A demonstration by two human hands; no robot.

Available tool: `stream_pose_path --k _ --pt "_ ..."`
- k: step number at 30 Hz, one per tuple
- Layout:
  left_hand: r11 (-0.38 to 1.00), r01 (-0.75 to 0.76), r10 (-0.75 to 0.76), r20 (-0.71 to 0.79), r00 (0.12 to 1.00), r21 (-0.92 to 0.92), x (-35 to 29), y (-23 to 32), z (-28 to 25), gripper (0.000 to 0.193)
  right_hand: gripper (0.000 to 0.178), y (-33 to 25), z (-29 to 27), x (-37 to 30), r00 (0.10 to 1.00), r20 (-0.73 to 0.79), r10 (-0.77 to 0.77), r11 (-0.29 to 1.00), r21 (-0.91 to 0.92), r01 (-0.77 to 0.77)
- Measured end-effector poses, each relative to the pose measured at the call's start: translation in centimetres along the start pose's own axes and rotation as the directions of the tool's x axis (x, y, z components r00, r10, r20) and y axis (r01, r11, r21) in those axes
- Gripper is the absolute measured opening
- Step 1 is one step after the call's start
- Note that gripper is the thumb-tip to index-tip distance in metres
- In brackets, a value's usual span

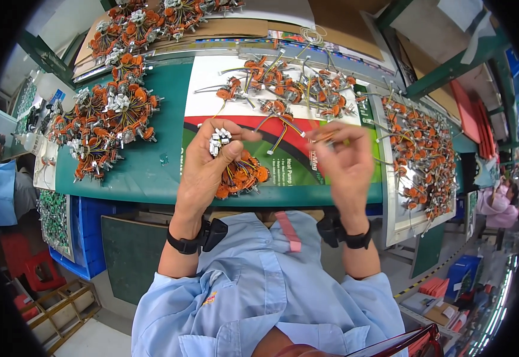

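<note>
My left hand (pixel 203 157) is closed round a bundle of wired electronic parts. Its white plug connectors (pixel 219 141) poke up between thumb and fingers, while the orange round parts (pixel 243 175) with metal shafts hang below the palm. To the right, my right hand (pixel 348 157) is raised over the printed board, its fingers bent and smeared by motion. Something orange shows at its fingertips, but whether it is gripped I cannot tell. Just beyond both hands lies a loose spread of the same parts (pixel 280 83), with coloured leads and white plugs trailing toward me.
A heap of bundled parts (pixel 114 113) covers the left of the green table (pixel 152 181); more bundles (pixel 143 27) lie on cardboard behind. At right, a pale-framed tray (pixel 393 229) holds many loose ones. Green posts (pixel 429 77) rise behind. Other people (pixel 497 205) sit farther off.
</note>
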State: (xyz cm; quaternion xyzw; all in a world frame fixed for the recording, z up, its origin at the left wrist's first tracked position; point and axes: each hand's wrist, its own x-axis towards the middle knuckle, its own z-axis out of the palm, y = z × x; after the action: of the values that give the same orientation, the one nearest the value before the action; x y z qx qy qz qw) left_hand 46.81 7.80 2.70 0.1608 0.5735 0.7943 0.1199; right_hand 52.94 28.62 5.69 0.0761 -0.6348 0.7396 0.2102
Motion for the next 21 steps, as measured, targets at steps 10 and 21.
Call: stream_pose_path --k 10,21 --pt "0.997 0.067 -0.067 0.018 0.998 -0.025 0.0 1.3 1.3 0.032 0.047 3.6 0.9 -4.1 0.967 0.147 0.208 0.966 -0.188 -0.179" --pt "0.987 0.083 -0.074 0.074 0.995 -0.140 -0.3 0.8 0.0 0.014 0.030 1.9 1.5 -4.1 0.963 0.249 0.106 0.881 -0.473 0.026"
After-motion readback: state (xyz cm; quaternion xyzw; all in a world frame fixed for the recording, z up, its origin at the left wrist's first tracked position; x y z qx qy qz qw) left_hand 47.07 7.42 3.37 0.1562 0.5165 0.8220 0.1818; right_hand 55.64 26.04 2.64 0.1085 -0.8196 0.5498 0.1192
